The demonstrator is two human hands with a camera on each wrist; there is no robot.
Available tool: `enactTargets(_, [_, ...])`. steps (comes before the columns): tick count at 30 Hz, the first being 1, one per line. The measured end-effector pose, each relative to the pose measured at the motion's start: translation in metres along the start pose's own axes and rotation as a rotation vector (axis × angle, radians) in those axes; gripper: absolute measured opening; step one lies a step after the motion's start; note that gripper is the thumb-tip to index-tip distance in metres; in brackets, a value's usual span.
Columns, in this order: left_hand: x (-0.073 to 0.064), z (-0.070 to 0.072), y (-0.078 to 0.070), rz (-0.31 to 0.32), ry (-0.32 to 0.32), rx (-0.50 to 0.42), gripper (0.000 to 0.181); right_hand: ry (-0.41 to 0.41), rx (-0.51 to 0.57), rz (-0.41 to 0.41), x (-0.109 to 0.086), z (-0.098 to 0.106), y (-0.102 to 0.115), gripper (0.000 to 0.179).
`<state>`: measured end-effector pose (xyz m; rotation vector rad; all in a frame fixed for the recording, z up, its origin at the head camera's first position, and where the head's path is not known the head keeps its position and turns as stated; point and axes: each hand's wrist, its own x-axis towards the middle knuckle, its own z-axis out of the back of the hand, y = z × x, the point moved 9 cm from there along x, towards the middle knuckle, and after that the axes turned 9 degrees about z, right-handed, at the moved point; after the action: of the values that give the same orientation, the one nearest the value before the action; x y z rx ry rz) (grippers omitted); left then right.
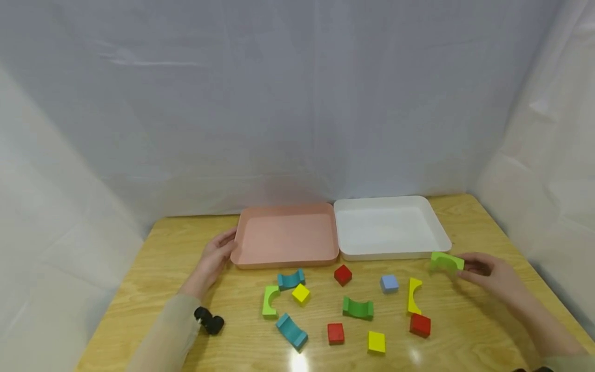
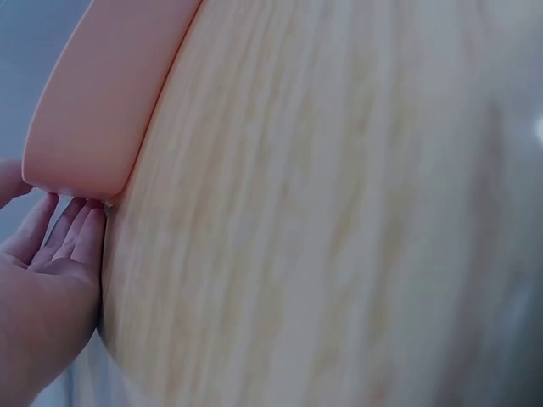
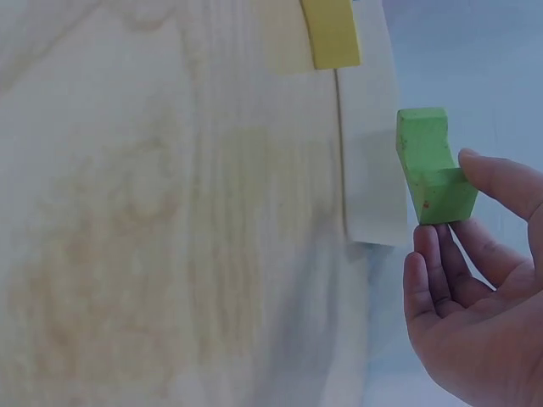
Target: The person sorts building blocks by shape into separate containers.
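Observation:
My right hand (image 1: 490, 274) pinches a light green arch block (image 1: 447, 260) by one end, between thumb and fingers. The block is held up off the table, near the front right corner of the white tray (image 1: 395, 256). In the right wrist view, the thumb lies on one side of the light green block (image 3: 437, 191) and fingertips touch its other side. At the left end of the pink tray (image 1: 284, 262), my left hand (image 1: 217, 257) rests against the outer wall. The left wrist view has its fingers (image 2: 64, 233) extended, touching the pink tray's end (image 2: 85, 153).
Loose blocks lie before the trays: blue arches (image 1: 292, 332), another light green arch (image 1: 268, 302), a dark green arch (image 1: 358, 308), a yellow arch (image 1: 413, 296), red blocks (image 1: 335, 334), yellow blocks (image 1: 376, 342) and a light blue block (image 1: 389, 283). White cloth (image 1: 297, 103) surrounds the wooden table (image 1: 149, 289).

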<state>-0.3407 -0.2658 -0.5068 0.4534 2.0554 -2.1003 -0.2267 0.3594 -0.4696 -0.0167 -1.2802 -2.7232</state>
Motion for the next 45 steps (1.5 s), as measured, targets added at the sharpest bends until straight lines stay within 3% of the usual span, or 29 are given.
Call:
enactTargets(14, [0.004,0.001,0.001,-0.023,-0.050,0.061,0.061,0.002,0.009,0.045,0.021,-0.006,0.038,0.049])
enactTargets(45, [0.002,0.000,0.001,-0.039,-0.058,0.085,0.059,0.062,0.073,0.195,0.069,-0.066,0.103,0.037])
